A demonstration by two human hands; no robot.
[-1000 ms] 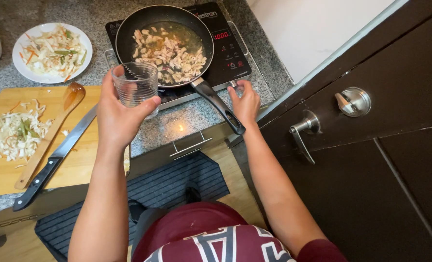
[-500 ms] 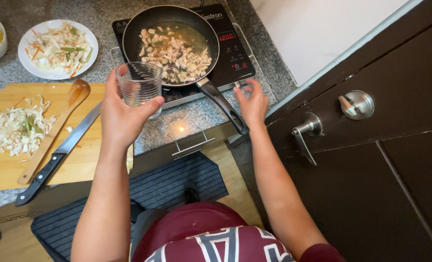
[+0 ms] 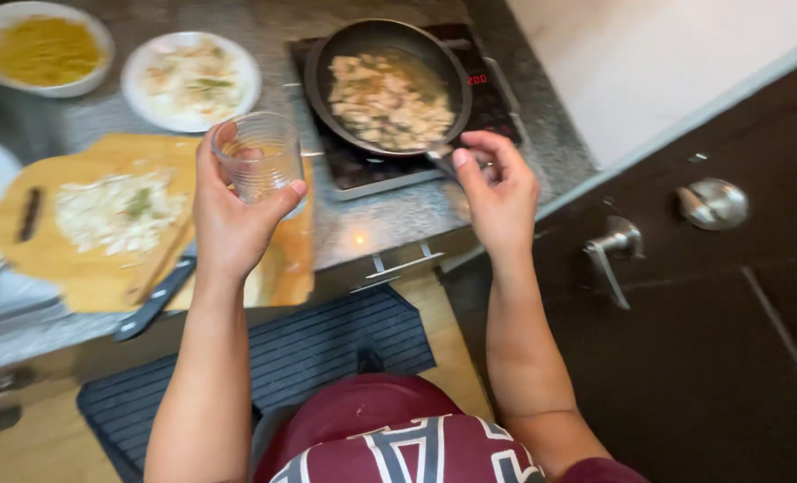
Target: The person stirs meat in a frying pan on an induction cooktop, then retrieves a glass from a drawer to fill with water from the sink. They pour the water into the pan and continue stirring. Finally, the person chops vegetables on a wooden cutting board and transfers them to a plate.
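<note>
Granite counter (image 3: 389, 219), dark cabinets (image 3: 703, 358), striped mat (image 3: 327, 344).

We've got two items in play. Clear ribbed glass (image 3: 258, 157): upright, looks empty or nearly so, gripped around its side by our left hand (image 3: 234, 219), raised over the wooden board's right edge. Dark frying pan (image 3: 385, 85): flat on the black hob, full of pale chopped pieces in some liquid, handle pointing toward us. Our right hand (image 3: 500, 188) closes on the handle's near end.
</note>
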